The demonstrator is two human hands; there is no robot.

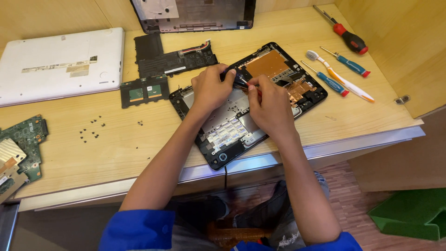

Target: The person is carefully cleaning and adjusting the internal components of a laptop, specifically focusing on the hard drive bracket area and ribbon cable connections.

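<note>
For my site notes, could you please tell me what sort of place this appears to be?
Probably an electronics repair bench: an opened black laptop chassis lies on a light wooden table, with a green circuit board and a red-handled screwdriver nearby.

The opened laptop base lies on the surface in front of me, under my hands. Left of it sit a touchpad board and loose screws; farther left, a closed laptop. A battery lies behind. Screwdrivers and a toothbrush lie right.
</note>
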